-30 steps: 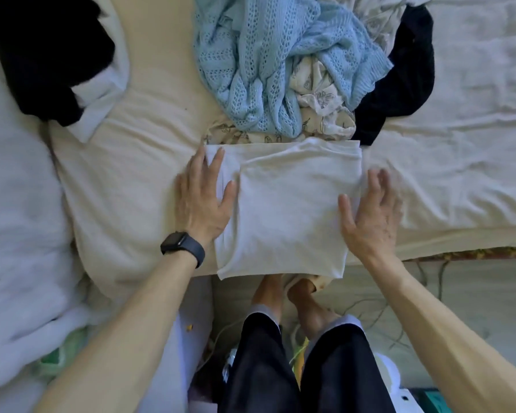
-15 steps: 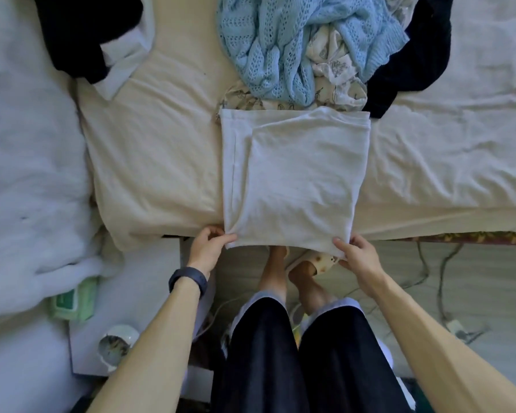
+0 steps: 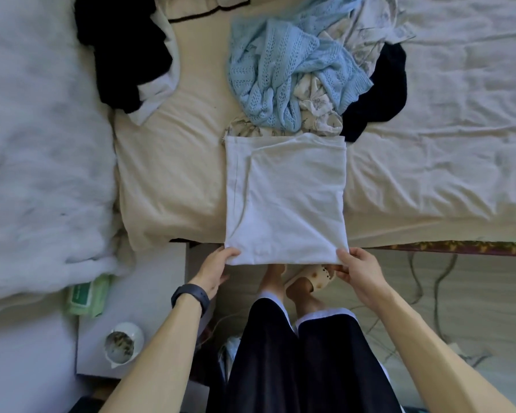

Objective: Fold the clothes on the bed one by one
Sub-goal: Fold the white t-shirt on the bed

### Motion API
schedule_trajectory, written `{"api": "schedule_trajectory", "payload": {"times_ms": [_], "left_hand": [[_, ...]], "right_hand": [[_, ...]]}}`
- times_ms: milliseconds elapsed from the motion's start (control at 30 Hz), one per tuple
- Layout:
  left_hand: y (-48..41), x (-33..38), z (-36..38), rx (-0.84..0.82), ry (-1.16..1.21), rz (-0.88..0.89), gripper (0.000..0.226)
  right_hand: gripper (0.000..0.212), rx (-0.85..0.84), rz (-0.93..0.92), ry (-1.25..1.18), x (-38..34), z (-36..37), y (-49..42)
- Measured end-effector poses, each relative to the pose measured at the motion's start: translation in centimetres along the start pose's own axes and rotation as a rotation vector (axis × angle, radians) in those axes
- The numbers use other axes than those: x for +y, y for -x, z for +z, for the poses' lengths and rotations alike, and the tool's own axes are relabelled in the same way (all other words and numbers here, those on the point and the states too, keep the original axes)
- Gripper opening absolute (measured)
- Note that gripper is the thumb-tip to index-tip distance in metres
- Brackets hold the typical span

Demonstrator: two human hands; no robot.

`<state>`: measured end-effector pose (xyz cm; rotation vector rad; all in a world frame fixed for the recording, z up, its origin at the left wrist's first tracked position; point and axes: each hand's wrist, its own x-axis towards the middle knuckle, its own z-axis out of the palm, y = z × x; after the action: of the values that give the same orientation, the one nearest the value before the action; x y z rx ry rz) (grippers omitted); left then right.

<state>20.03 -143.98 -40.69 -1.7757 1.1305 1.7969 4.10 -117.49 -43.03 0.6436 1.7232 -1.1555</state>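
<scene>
Left hand [image 3: 216, 271], right hand [image 3: 359, 274]: garment [image 3: 286, 198] corners.

1. I see a bed [image 3: 167, 174] under a cream sheet, its near edge running across the view.
2. A fluffy white blanket [image 3: 42, 144] covers the left side.
3. A low white table [image 3: 137, 308] stands beside the bed, with a white cup [image 3: 122, 344] on it and a green packet [image 3: 87, 293] at its left edge.
4. Cables [image 3: 436, 286] trail over the pale wooden floor [image 3: 474, 308].
</scene>
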Motion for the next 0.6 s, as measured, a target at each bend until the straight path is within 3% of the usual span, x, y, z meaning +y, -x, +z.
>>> {"api": "schedule_trajectory", "payload": {"times_ms": [200, 333, 433, 500, 600], "left_hand": [[-0.9, -1.8, -0.5, 0.018, 0.084, 0.112, 0.019], [-0.5, -3.8, -0.9, 0.135, -0.167, 0.230, 0.023], [-0.4, -4.7, -1.1, 0.206, -0.377, 0.276, 0.045], [-0.8, -5.0, -1.2, 0.202, -0.195, 0.232, 0.051], [-0.3, -5.1, -0.3, 0.163, 0.188, 0.166, 0.026]], "right_hand": [[0.019, 0.004, -0.014, -0.022, 1.0, -0.2, -0.4], [0.018, 0.031, -0.023, -0.025, 1.3, 0.1, -0.7], [0.018, 0.051, -0.022, 0.018, 1.3, -0.1, -0.4], [0.017, 0.053, -0.025, 0.052, 1.4, -0.3, -0.1], [0.016, 0.077, -0.046, 0.076, 1.5, -0.4, 0.9]]}}
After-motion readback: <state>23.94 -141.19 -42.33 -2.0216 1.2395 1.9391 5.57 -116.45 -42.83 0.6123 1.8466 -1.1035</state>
